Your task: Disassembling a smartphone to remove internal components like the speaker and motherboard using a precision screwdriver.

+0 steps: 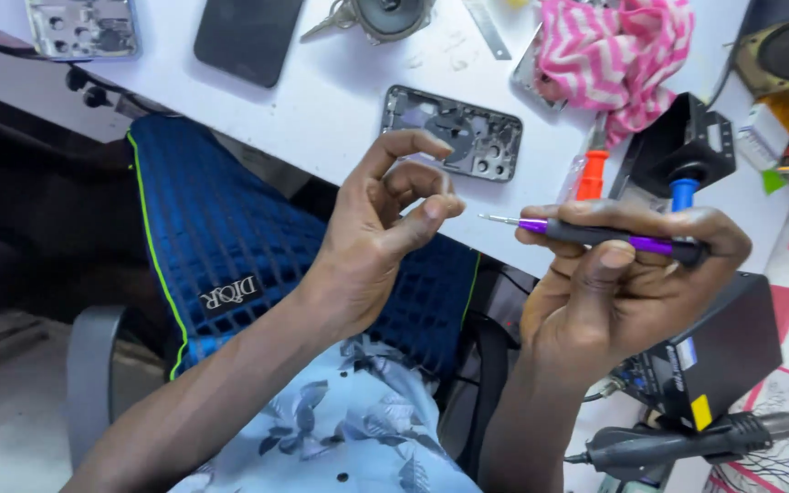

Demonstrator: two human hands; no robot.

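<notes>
Right hand up in front of the desk, palm side toward the camera, fingers curled tight around a small screwdriver with a purple and black handle. Thumb pressed up against the handle from below. Screwdriver lying almost flat, thin metal tip pointing left toward the other hand. Left hand raised beside it, wrist bent, arm coming up from the bottom left. Left thumb and first fingers pinched close together near the screwdriver tip, not touching it; too small to tell if a tiny thing sits between them. Other left fingers curled in a loose hook above. Just behind the left hand, a grey phone frame flat on the white desk. Farther back, a dark phone face down and another phone frame near the top left corner. Pink and white striped cloth bunched at the top right. Orange-handled tool and blue-handled tool just behind the right hand. Black box under the right hand, with a black hot-air tool lying near the bottom right. Blue checked cloth under the left arm.
</notes>
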